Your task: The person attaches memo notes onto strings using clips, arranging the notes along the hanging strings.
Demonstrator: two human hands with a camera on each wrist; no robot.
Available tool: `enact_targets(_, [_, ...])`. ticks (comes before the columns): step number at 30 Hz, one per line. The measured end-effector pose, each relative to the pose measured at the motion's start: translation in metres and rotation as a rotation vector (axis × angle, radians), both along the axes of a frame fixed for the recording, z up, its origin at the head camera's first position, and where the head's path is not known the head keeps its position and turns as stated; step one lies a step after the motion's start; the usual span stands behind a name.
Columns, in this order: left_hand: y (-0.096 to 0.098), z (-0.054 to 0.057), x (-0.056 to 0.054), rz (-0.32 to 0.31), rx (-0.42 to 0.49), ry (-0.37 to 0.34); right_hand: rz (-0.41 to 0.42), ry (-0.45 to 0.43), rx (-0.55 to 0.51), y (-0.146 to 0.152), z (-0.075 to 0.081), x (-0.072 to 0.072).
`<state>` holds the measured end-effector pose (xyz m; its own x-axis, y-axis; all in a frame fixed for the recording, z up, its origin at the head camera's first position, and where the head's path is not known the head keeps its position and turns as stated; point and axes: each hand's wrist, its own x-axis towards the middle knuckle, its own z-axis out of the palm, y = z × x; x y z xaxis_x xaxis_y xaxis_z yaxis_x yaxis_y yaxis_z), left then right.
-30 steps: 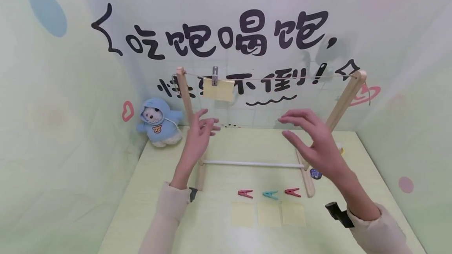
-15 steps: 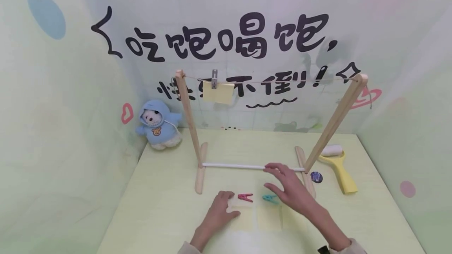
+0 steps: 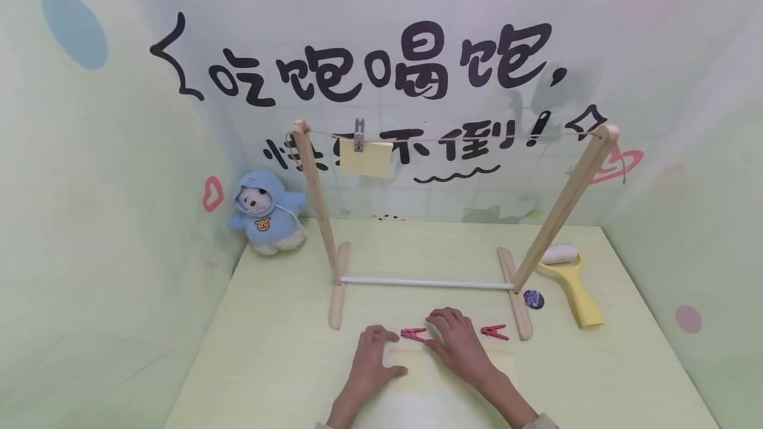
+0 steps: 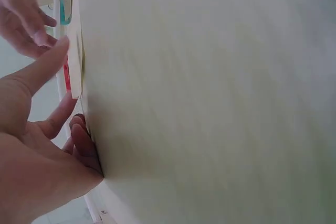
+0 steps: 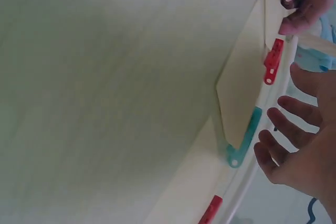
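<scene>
My left hand [image 3: 371,364] rests low at the left edge of the left yellow paper note [image 3: 414,375], thumb and fingers apart around its corner. Close to those fingertips lies a red clothespin [image 3: 412,334]. On its other side hovers my right hand [image 3: 465,348], loosely bent and holding nothing, over the middle note [image 3: 444,381]. That hand hides the teal clothespin in the head view; in the right wrist view the teal clothespin [image 5: 245,142] lies at the middle note's far edge. Another red clothespin [image 3: 495,332] lies farther right, above the partly covered right note [image 3: 507,364].
Behind the hands stands a wooden frame [image 3: 560,217] with a white crossbar [image 3: 426,283] and a string on top. A grey clip [image 3: 359,136] holds a yellow note [image 3: 366,159] there. A plush toy [image 3: 266,214], yellow lint roller [image 3: 575,290] and dark round disc [image 3: 534,299] sit around it.
Both hands have come down from beside the frame's posts to the tabletop. Over the last half second the right hand has moved left and lower, while the left has shifted only slightly.
</scene>
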<state>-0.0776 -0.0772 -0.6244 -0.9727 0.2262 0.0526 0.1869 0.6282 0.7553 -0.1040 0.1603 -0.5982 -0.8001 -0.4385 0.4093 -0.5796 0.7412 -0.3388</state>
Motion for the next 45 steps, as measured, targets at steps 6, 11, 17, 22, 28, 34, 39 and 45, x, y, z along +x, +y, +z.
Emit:
enact_targets(6, [0.002, -0.010, 0.000, 0.016, -0.011, 0.021, -0.007, -0.029, 0.034, -0.009, -0.011, 0.000])
enact_targets(11, [0.002, -0.011, -0.001, 0.025, -0.036, 0.004, -0.009, -0.018, 0.035, -0.012, -0.011, -0.002])
enact_targets(17, [0.002, -0.001, 0.002, 0.030, -0.023, 0.023, -0.033, 0.025, 0.003, -0.013, -0.016, -0.003])
enact_targets(22, [0.001, -0.004, 0.004, 0.043, 0.046, 0.050, -0.042, 0.060, -0.072, -0.016, -0.015, -0.002])
enact_targets(28, [0.001, -0.002, 0.004, 0.027, 0.108, 0.091, -0.025, 0.074, -0.196, -0.017, -0.017, -0.006])
enact_targets(34, [0.002, 0.012, 0.003, 0.083, 0.225, 0.034, 0.104, 0.021, -0.444, -0.012, -0.029, -0.018])
enact_targets(39, [0.000, 0.019, 0.000, 0.158, 0.343, -0.002, 0.038, -0.112, -0.525, -0.010, -0.011, -0.016])
enact_targets(45, [-0.002, 0.037, -0.014, 0.201, 0.412, 0.104, -0.015, -0.186, -0.592, 0.001, 0.034, -0.022])
